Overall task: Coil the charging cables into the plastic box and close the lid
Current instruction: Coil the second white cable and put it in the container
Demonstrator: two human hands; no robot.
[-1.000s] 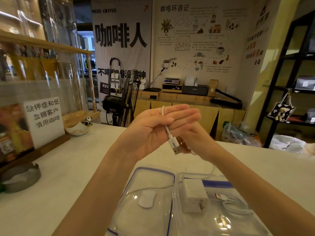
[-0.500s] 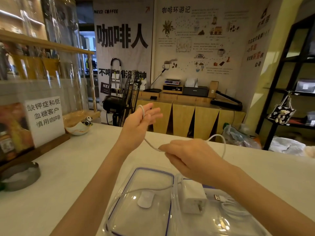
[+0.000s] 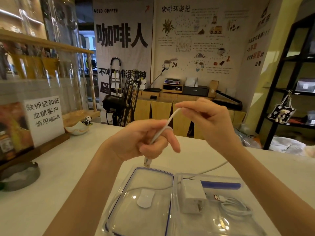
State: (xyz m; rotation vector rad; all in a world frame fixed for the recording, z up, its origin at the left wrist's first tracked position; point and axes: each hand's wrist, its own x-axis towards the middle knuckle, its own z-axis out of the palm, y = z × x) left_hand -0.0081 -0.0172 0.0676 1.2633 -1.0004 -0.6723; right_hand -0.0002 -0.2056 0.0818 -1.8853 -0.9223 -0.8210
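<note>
as right hand rose, cable tightened.

Bare counter lies open to the left of the lid, up to the ashtray and wooden sign stand. A charger and coiled cable occupy the plastic box; a white cable crosses its far rim.

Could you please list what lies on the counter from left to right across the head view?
Ashtray → sign → panda dish → lid → charger → coiled cable.
</note>
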